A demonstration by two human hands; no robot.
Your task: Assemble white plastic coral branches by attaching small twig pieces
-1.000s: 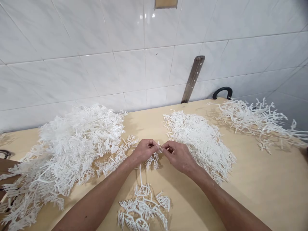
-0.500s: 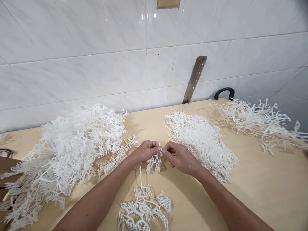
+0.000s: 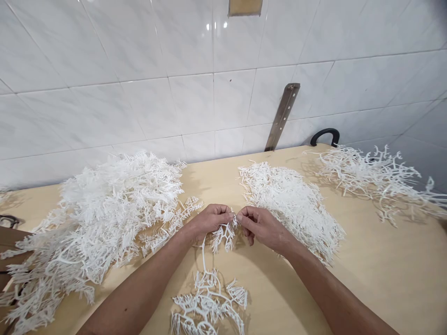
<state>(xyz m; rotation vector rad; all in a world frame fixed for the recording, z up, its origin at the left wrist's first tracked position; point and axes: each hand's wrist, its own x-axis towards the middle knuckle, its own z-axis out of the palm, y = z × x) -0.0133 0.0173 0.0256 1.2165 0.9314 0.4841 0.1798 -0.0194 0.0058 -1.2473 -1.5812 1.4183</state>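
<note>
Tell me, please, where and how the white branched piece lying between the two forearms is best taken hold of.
I would pinch the white branched piece by its bare stem, coming from the side nearer the tiled wall. The stem runs out that way as a single slim strand, while bristly twigs spread over the rest, so it looks the easiest part to hold.

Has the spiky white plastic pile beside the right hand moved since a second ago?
No: that spiky white plastic pile shows no shift against the slotted grey metal strip.
</note>
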